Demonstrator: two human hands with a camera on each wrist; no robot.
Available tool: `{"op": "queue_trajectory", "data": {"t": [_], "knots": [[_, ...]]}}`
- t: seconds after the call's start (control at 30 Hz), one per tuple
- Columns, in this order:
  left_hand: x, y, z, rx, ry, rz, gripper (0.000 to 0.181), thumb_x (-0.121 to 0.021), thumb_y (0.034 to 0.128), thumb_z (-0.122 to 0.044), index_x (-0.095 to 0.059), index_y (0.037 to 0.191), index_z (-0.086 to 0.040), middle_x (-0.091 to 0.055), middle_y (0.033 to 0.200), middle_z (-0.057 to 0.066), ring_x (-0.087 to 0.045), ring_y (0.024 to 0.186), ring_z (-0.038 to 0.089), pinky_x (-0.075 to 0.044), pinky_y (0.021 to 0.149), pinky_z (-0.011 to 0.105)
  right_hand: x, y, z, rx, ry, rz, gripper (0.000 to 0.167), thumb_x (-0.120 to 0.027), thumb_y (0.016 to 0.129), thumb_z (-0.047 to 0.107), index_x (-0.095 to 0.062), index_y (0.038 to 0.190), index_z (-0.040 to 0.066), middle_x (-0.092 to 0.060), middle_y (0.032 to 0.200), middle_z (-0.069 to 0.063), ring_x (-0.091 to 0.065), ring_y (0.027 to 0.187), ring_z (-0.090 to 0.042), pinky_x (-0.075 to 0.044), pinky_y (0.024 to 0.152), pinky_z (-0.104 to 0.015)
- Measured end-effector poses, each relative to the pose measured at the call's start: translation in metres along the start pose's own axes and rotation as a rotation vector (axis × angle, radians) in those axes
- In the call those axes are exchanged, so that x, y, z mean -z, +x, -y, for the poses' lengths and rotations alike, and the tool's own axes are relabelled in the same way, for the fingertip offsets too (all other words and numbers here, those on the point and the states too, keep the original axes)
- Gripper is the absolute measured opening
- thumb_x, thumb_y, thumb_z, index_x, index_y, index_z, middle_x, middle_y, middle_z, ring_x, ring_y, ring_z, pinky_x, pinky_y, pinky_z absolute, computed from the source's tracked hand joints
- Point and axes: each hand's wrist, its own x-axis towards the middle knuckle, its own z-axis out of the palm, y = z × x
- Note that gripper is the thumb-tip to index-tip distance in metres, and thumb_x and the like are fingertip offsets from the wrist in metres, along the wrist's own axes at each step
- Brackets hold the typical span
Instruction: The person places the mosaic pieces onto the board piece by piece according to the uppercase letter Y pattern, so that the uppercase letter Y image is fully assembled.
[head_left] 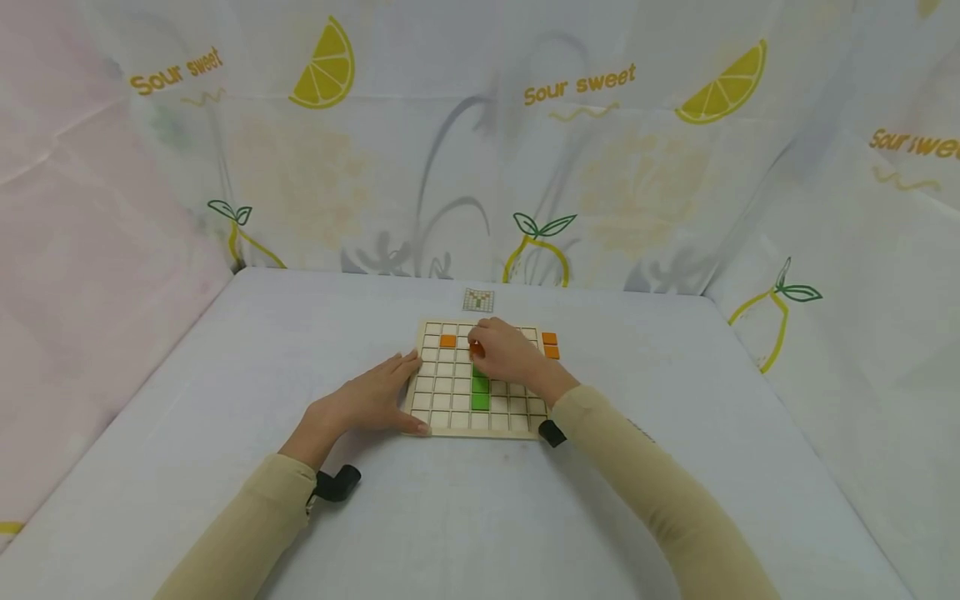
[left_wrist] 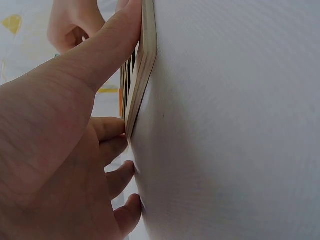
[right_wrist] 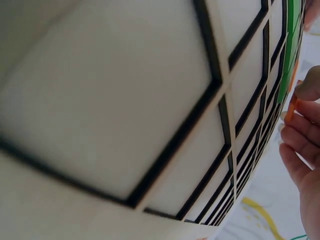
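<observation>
A wooden grid board (head_left: 441, 432) lies flat on the white table. My left hand (head_left: 375, 396) rests at its left side, fingers against the left edge and thumb at the near left corner; the left wrist view shows several fingertips (left_wrist: 131, 170) down by the table. Over the upper middle of the grid, my right hand (head_left: 512, 354) pinches a small orange square tile (right_wrist: 291, 107) between thumb and fingers. Green tiles (head_left: 480, 402) run in a column just below that hand, which partly covers them. One orange tile (head_left: 447, 342) sits in a cell at upper left.
Two loose orange tiles (head_left: 551, 345) lie by the board's right edge. A small card with a printed grid pattern (head_left: 478, 300) lies behind the board. Lemon-print cloth (head_left: 465, 150) hangs at the table's back and sides. Each wrist carries a black camera mount (head_left: 337, 483).
</observation>
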Motion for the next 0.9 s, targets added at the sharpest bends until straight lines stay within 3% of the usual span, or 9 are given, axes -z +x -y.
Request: {"op": "queue_trajectory", "data": {"t": [0.4,0.9], "knots": [[0.0,0.0,0.001,0.006,0.002,0.0,0.118,-0.079,0.0722,-0.064,-0.022,0.158,-0.005,-0.016,0.168,0.012,-0.015,0.154,0.038,-0.024,0.123,0.056,-0.003,0.007,0.009,-0.005,-0.059,0.022,0.015,-0.062,0.091,0.013,-0.069,0.103,0.011,-0.064,0.101,-0.002,-0.054,0.09,-0.017,-0.049,0.073,-0.028],[-0.001,0.0,0.001,-0.001,0.006,-0.005,0.118,-0.079,0.0719,-0.063,-0.023,0.158,-0.006,-0.016,0.167,0.012,-0.016,0.154,0.038,-0.025,0.122,0.057,-0.006,0.012,0.013,-0.017,-0.076,0.018,0.018,-0.062,0.092,0.014,-0.071,0.107,0.011,-0.066,0.105,-0.003,-0.056,0.091,-0.018,-0.052,0.076,-0.03]]}}
